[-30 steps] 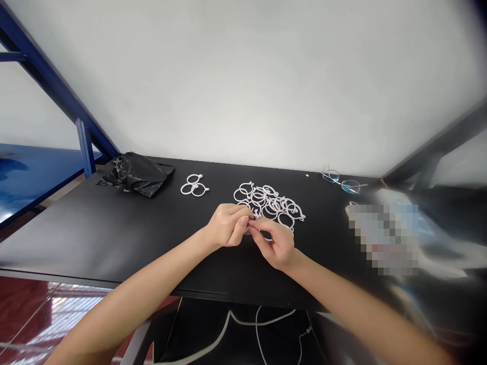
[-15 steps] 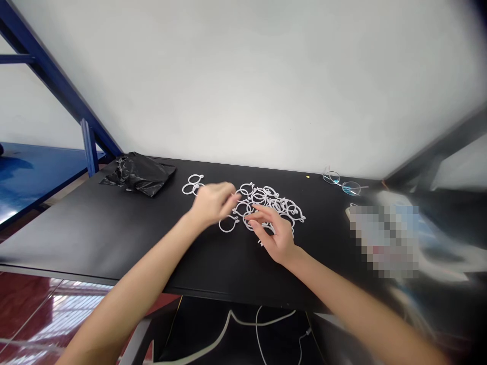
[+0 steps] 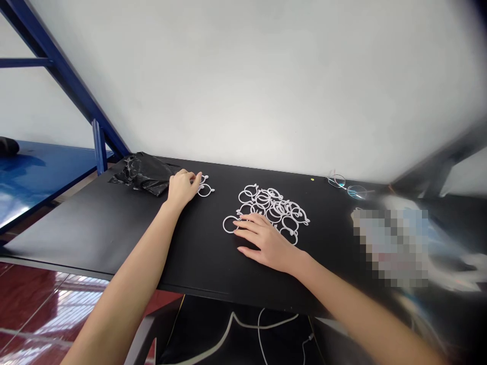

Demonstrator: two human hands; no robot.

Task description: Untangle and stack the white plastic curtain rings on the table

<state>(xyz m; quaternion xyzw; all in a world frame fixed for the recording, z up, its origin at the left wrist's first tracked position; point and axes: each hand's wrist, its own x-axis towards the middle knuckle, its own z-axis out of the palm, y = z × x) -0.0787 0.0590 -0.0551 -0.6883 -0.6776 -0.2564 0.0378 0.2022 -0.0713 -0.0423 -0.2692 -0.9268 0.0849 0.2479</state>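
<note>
White curtain rings [image 3: 262, 197], each with a small eyelet, lie in a loose pile on the black tabletop [image 3: 190, 253]. My right hand [image 3: 262, 241] rests over the near side of this pile, palm down, its fingers stretched and spread. Its fingertips reach the edge of a single ring [image 3: 224, 224] at the pile's left. Farther left, my left hand [image 3: 181, 188] is at a small group of the same rings [image 3: 205, 195] and partly covers them. Its fingers are bent and drawn together; what they hold, if anything, is hidden.
A crumpled black plastic bag [image 3: 146, 175] lies left of my left hand. Eyeglasses [image 3: 347, 187] sit near the wall, and a blurred plastic package [image 3: 391, 248] lies at the right. A blue metal frame [image 3: 76, 86] rises at the left. Cables [image 3: 224, 334] hang below the table's edge.
My left hand has moved left from the pile to the small group of rings. My right hand has turned flatter, with its fingers spread over the pile. The view has shifted slightly.
</note>
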